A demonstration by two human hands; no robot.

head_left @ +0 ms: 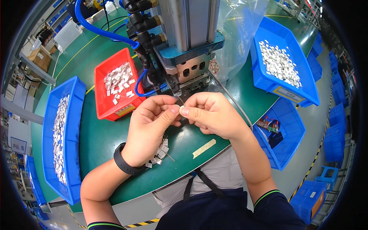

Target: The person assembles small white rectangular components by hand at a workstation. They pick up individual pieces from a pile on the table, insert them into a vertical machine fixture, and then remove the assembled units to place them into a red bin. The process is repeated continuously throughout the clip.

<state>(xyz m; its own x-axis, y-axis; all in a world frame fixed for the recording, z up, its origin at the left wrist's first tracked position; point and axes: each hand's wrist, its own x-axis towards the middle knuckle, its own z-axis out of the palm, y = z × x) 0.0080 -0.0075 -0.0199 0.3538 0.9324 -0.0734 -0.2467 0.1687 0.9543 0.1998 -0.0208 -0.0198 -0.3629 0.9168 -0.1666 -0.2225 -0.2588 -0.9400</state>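
In front of the press fixture, my left hand (148, 122) and my right hand (215, 115) meet, thumbs and fingertips pinched together. Between them is a small white part with a thin wire lead (180, 100); the fingertips cover most of it. Just beyond my fingers stands the pneumatic press (188, 69), with its metal tooling low over the table. Beside my left wrist, which wears a black band (125, 161), lies a loose pile of small white block-shaped parts with wire leads (161, 152).
A red bin (100, 92) and a long blue bin (78, 115) of white parts stand left. Another filled blue bin (264, 76) is at far right; below it, a blue bin (289, 142) holds tools. Blue air hoses (103, 32) and a grey cable (234, 100) run by the press.
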